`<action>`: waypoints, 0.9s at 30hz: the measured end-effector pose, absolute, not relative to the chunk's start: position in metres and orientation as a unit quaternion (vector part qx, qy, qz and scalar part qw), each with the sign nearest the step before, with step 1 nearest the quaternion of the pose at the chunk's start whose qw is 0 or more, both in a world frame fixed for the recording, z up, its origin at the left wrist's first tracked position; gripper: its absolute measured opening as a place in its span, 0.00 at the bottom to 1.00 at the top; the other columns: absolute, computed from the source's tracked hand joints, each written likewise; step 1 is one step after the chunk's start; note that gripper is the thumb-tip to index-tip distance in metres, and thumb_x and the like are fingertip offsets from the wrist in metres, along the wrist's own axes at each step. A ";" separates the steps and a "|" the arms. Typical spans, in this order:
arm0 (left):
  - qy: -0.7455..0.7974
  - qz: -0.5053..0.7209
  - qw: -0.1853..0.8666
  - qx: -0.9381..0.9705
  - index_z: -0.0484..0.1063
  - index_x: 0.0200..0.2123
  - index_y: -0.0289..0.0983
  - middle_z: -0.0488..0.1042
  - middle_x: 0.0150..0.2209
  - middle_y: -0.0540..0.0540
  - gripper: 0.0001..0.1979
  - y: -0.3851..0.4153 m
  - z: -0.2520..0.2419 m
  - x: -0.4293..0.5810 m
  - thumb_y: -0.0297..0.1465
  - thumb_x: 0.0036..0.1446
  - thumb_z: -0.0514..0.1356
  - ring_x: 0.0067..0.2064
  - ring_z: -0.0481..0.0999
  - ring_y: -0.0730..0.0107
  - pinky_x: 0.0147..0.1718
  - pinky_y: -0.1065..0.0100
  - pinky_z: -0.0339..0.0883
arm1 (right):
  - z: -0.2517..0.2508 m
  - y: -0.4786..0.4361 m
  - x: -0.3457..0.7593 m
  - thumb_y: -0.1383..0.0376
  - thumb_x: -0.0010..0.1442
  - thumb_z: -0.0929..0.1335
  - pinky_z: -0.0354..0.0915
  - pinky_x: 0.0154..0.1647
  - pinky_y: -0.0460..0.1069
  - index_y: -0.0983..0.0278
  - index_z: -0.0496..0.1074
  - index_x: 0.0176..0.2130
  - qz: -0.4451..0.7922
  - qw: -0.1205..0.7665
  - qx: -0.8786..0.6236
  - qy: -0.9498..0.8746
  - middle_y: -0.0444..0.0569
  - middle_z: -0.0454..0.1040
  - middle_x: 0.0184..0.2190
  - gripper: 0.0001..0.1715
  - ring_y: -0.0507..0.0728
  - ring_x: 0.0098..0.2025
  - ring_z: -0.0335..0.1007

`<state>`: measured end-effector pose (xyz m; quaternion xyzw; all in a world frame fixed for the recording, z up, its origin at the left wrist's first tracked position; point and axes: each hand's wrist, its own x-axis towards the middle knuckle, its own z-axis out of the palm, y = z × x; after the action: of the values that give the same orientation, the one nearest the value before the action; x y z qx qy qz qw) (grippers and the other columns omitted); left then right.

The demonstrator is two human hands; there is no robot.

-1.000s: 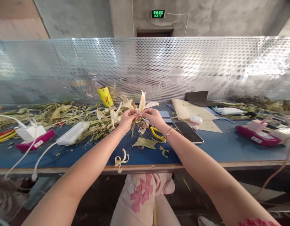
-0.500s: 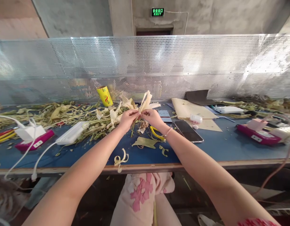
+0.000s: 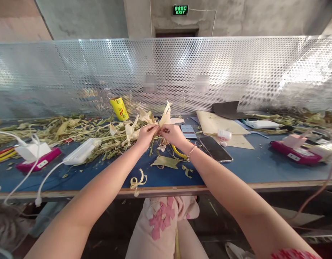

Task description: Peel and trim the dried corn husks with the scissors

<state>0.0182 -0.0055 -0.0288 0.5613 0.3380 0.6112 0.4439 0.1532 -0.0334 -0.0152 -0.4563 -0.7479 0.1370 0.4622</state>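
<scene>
At centre frame, the left hand [image 3: 146, 133] and right hand [image 3: 174, 134] each hold a closed grip on one pale husk bundle [image 3: 164, 116] above the blue surface [image 3: 252, 169].

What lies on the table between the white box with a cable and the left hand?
In the head view, a heap of greenish husks and stalks fills the stretch from the white box to the left hand, which pinches a pale husk.
</scene>
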 end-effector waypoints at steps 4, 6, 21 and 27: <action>0.329 0.595 0.477 0.556 0.76 0.27 0.33 0.75 0.27 0.48 0.10 -0.013 -0.024 0.022 0.33 0.40 0.64 0.32 0.72 0.71 0.35 0.68 0.67 | -0.016 -0.032 0.154 0.69 0.48 0.63 0.57 0.31 0.46 0.64 0.69 0.24 0.124 0.460 -0.458 -0.750 0.45 0.69 0.22 0.06 0.51 0.26 0.61; 0.322 0.591 0.494 0.551 0.76 0.25 0.33 0.75 0.26 0.48 0.08 -0.018 -0.021 0.024 0.31 0.38 0.65 0.31 0.73 0.71 0.36 0.67 0.68 | -0.016 -0.032 0.154 0.69 0.48 0.62 0.56 0.31 0.46 0.63 0.67 0.23 0.121 0.459 -0.456 -0.752 0.44 0.68 0.21 0.06 0.51 0.26 0.60; 0.328 0.607 0.485 0.537 0.70 0.26 0.33 0.73 0.23 0.50 0.09 -0.021 -0.019 0.024 0.23 0.35 0.62 0.27 0.73 0.73 0.34 0.66 0.69 | -0.017 -0.032 0.154 0.67 0.56 0.57 0.55 0.32 0.47 0.62 0.61 0.25 0.075 0.438 -0.417 -0.793 0.47 0.66 0.24 0.10 0.53 0.29 0.61; 0.352 0.580 0.486 0.550 0.73 0.25 0.33 0.74 0.24 0.48 0.08 -0.022 -0.020 0.024 0.23 0.36 0.60 0.29 0.73 0.72 0.36 0.67 0.68 | -0.021 -0.031 0.156 0.68 0.54 0.57 0.54 0.27 0.47 0.62 0.65 0.31 0.096 0.370 -0.448 -0.808 0.48 0.69 0.26 0.09 0.56 0.27 0.62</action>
<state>0.0243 -0.0222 -0.0204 0.5505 0.3516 0.5803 0.4865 0.1557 -0.0313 -0.0208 -0.4480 -0.8084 0.0964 0.3696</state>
